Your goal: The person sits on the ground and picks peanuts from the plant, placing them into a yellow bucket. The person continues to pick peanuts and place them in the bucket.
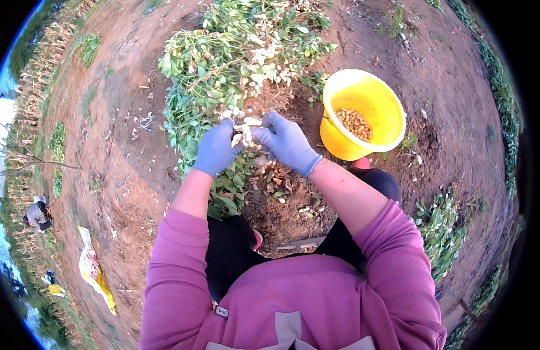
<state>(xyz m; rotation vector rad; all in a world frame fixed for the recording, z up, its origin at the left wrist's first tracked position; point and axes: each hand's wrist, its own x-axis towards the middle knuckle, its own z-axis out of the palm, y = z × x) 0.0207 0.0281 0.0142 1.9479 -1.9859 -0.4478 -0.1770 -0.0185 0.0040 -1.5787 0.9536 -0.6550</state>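
Observation:
My left hand (216, 148), in a blue-grey knit glove, holds a cluster of pale peanut pods (242, 134) in front of me. From the right, my right hand (287, 140), gloved alike, has its thumb and fingers at the same cluster; whether it grips a pod cannot be told. Beyond both hands lies a heap of pulled peanut plants (204, 70) with green leaves and many pods among the stems. To the right of my right hand stands a yellow plastic bucket (386, 111), with loose peanut pods (354, 124) in its bottom.
A wooden stool or board (303, 244) shows between my legs. More green plants (443, 232) lie at right. A white and yellow sack (92, 267) lies on the soil at left. A person (38, 216) crouches far left by dry stalks (31, 105).

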